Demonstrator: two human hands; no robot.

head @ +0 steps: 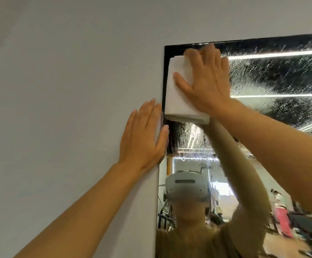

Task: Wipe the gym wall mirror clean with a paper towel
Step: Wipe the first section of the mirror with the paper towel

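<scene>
The wall mirror (274, 75) fills the right half of the view, its upper part speckled with spray droplets. A folded white paper towel (177, 97) lies flat against the mirror's top left corner. My right hand (205, 81) presses the towel to the glass with straight, spread fingers, reaching up near the mirror's top edge. My left hand (142, 135) rests flat on the grey wall just left of the mirror's left edge, fingers straight, holding nothing.
A plain grey wall (67, 90) covers the left half of the view. The lower mirror reflects a person wearing a white headset (186, 185) and gym equipment (296, 222) behind on the right.
</scene>
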